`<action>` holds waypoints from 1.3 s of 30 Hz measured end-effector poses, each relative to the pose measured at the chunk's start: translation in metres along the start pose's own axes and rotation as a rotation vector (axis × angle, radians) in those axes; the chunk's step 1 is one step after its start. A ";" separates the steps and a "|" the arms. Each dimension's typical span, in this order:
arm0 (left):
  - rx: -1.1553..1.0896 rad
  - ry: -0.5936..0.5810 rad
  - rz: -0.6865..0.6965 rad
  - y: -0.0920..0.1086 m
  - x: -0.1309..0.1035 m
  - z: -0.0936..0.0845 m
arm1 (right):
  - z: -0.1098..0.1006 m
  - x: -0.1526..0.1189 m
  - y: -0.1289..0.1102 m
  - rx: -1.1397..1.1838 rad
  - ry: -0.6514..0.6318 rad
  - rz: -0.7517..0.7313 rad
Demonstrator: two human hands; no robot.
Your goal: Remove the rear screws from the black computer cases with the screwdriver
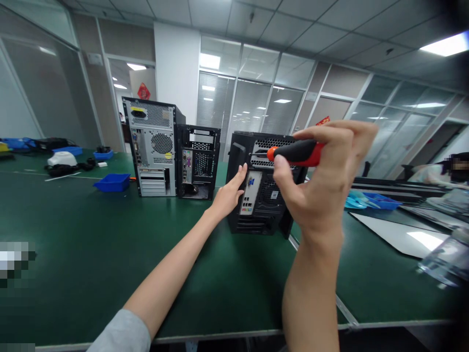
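The red-and-black screwdriver (pixel 304 152) is held in the right grip (pixel 322 171), its shaft pointed left across the upper rear of the black computer case (pixel 264 227); whether its tip touches cannot be told. The left grip (pixel 229 198), fingers extended and holding nothing, is laid at the case's left edge. The case is stood upright on the green bench (pixel 176 278). Farther left, two more cases (pixel 158 146) are placed side by side.

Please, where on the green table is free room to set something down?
Largest: the green table left of the left arm, in front of the blue tray. Smaller: between both arms, before the black computer case. Crowded: the far right, with a white panel and clear plastic item.
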State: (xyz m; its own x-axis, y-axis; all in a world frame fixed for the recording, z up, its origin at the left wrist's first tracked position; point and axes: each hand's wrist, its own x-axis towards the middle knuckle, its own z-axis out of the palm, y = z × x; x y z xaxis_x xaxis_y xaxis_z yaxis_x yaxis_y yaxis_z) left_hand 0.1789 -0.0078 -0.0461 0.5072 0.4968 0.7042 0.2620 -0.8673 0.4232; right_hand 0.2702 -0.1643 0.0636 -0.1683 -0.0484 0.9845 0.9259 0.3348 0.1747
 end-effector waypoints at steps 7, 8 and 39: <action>0.010 -0.001 -0.006 0.001 0.000 0.000 | -0.017 0.004 -0.004 -0.107 -0.119 0.000; 0.013 -0.001 -0.008 0.001 0.000 0.000 | -0.019 0.004 -0.003 -0.124 -0.122 0.005; 0.021 0.002 0.000 0.005 0.000 -0.002 | -0.020 0.001 -0.004 -0.200 -0.058 0.071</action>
State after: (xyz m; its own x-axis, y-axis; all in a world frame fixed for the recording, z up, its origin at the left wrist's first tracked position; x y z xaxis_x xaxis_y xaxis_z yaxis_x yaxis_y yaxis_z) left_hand 0.1784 -0.0118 -0.0434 0.5055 0.4967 0.7055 0.2788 -0.8678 0.4113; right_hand 0.2729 -0.1841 0.0639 -0.1140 0.0244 0.9932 0.9838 0.1422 0.1094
